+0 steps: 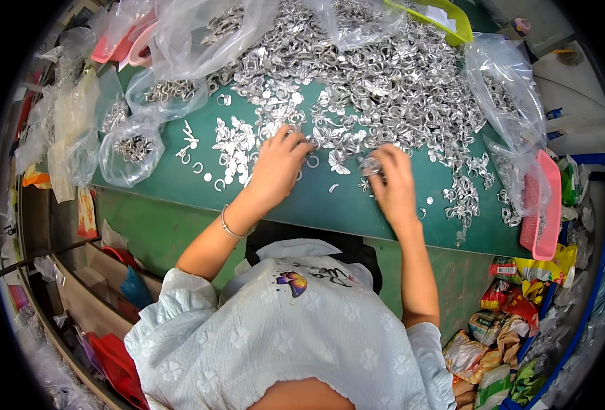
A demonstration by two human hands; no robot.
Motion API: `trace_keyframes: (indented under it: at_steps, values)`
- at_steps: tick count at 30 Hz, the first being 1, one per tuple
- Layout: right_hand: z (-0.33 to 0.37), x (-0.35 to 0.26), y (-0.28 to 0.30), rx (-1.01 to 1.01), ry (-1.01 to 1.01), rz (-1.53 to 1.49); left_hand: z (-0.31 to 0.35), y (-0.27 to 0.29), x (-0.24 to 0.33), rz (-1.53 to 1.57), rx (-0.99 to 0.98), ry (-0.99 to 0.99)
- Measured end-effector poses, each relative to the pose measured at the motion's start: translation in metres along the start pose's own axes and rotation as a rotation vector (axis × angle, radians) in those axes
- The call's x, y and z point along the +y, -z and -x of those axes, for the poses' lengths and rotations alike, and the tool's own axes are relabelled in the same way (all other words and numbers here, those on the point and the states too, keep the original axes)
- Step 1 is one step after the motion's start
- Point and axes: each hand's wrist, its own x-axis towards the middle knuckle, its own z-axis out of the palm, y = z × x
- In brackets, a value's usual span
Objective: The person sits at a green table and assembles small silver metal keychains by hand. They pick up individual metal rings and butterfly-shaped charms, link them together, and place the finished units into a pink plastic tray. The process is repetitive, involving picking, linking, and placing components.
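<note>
A large heap of small silvery metal pieces (412, 82), many ring-shaped and some flat discs, spreads over the green table (316, 198). My left hand (280, 160) reaches over the heap's near edge, its fingers bent and slightly apart, touching loose pieces. I see nothing held in it. In the thumb and fingers of my right hand (395, 178) is a small clump of silvery metal rings (369, 166), a little blurred. Left of my left hand lies a group of flat, pale metal pieces (234, 147), with a few open rings (198, 167) beside it.
Clear plastic bags (133, 150) with metal pieces stand at the left, and another bag (507, 96) at the right. A pink tray (545, 205) sits at the table's right edge, a yellow-green tray (456, 24) at the back. Colourful packets (501, 321) fill the lower right.
</note>
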Motion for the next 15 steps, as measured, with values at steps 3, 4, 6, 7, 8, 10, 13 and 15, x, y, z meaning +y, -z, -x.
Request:
trace_keyframes:
  at_steps: [3, 4, 6, 7, 8, 10, 13, 15]
  values:
    - [0.003, 0.02, 0.016, 0.194, -0.307, -0.138, 0.007, -0.002, -0.007, 0.158, 0.166, 0.008]
    - [0.008, 0.035, 0.02, 0.218, -0.554, -0.294, 0.006, -0.002, -0.012, 0.214, 0.193, 0.032]
    - [0.01, 0.05, 0.031, 0.3, -0.614, -0.415, 0.004, 0.0, -0.016, 0.352, 0.265, 0.15]
    - [0.009, 0.05, 0.036, 0.31, -0.632, -0.308, 0.001, 0.007, -0.018, 0.416, 0.277, 0.203]
    - [0.008, 0.046, 0.037, 0.325, -0.51, -0.073, 0.0, 0.007, -0.025, 0.668, 0.294, 0.333]
    - [0.001, 0.019, 0.037, 0.349, -0.244, 0.384, -0.007, 0.013, -0.029, 1.327, 0.361, 0.591]
    - [0.004, -0.018, 0.002, 0.135, -0.034, 0.213, -0.011, 0.022, -0.031, 1.409, 0.394, 0.605]
    - [-0.002, -0.044, -0.026, -0.004, 0.013, 0.283, -0.005, 0.022, -0.029, 1.105, 0.366, 0.476]
